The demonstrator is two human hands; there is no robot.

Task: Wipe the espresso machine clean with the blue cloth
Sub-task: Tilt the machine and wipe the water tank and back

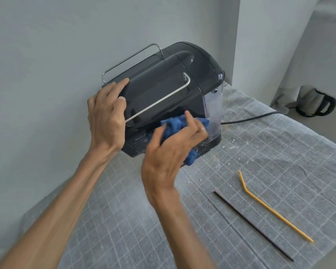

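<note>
Cloth against machine, that's the contact to watch: the blue cloth [179, 129] is bunched in the right hand [171, 150] and pressed onto the near side panel of the espresso machine [163, 90], low down, just above the speckled base. The machine stands on the bench [279, 162] against the wall, its long axis running away and to the right, from the left hand towards the clear water tank [214, 113]. So the unwiped stretch looks to lie to the right of and below the cloth, along that axis, and the right hand is the nearer one for it. Right grip: fingers curled round the wad, forefinger up against the panel, grasping the cloth firmly. Left hand [105, 113] steadies the near end, fingers laid over the top edge, thumb at the silver rail [157, 107]; it's bracing, not clenched. White flecks on the base suggest more wiping is needed down there.
</note>
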